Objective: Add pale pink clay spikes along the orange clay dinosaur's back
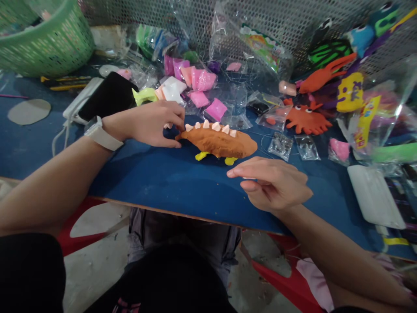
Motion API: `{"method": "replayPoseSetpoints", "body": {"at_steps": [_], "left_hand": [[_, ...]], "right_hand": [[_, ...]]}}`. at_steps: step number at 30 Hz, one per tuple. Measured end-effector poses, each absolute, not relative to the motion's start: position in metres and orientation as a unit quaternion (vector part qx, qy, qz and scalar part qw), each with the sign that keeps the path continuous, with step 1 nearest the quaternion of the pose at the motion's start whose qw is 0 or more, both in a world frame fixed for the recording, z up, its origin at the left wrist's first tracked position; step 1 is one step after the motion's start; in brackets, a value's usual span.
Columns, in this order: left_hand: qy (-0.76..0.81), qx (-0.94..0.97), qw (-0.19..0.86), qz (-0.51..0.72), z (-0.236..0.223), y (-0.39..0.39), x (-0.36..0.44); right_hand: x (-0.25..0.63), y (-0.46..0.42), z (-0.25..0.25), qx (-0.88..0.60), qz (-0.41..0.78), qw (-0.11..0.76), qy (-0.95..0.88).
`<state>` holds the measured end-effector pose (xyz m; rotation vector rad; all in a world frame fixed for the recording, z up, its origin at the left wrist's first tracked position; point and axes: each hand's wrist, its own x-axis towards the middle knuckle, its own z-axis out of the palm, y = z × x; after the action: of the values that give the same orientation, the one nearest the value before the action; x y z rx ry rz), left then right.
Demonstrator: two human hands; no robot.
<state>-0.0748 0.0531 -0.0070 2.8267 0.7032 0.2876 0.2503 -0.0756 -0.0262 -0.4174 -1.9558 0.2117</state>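
Observation:
A brown clay dinosaur (221, 141) stands on the blue table, with a row of pale pink spikes (216, 126) along its back and yellow feet (231, 161). At its thin left end, my left hand (153, 124) has thumb and fingers bent closely around the tail tip. A small pale spot shows under those fingers, too small to name. My right hand (276, 180) hovers in front of the dinosaur's right end, apart from it. Its index finger points left, the thumb is spread below, and the other fingers are curled and partly hidden.
Behind the dinosaur lie several pink and white clay packets (198, 80). A green basket (48, 43) and a black phone (106, 96) are at left. At right are an orange clay crab (308, 117), small clear packets (280, 145) and a white power bank (374, 195).

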Motion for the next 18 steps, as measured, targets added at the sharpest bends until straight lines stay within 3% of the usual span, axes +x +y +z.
{"method": "replayPoseSetpoints", "body": {"at_steps": [5,10,14,18], "left_hand": [[0.199,0.947,0.004,0.251,0.01,0.046,-0.079],[0.159,0.914,-0.06,0.368,-0.003,0.018,-0.054],[0.078,0.889,-0.041,0.45,-0.02,-0.016,-0.022],[0.066,0.918,0.007,0.392,-0.023,-0.041,-0.003]], "right_hand": [[0.246,-0.08,-0.022,-0.218,0.08,0.519,-0.823],[0.246,-0.082,-0.02,-0.268,0.103,0.492,-0.822],[0.248,-0.079,-0.023,-0.271,0.101,0.446,-0.847],[0.245,-0.075,-0.028,-0.216,0.109,0.421,-0.874]]}}
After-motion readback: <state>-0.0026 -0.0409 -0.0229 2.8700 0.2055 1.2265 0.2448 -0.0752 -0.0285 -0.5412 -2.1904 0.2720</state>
